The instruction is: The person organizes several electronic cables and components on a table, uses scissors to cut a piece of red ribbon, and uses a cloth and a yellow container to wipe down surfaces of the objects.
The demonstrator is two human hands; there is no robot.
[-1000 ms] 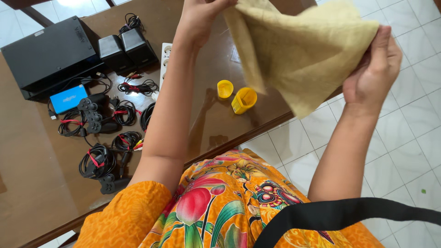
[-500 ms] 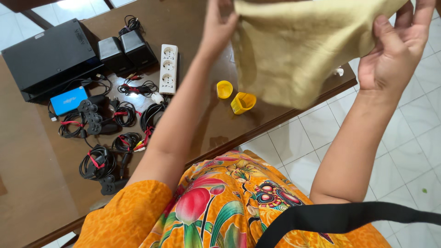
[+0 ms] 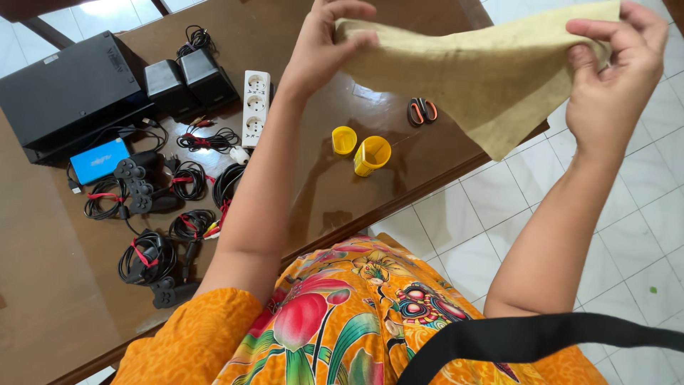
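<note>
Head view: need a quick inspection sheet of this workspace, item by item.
Surface: glossy brown wooden table, reflective.
Job's things: tan rectangular cloth held in the air, stretched between both hands.
Clutter: yellow plastic cup and yellow lid apart; small orange-handled scissors; black console box; two black speakers; blue flat device; black game controllers.
Hands: left hand and right hand each pinch a cloth corner.
Cables: bundled black cables with red ties; white power strip.
Surroundings: white tiled floor.
</note>
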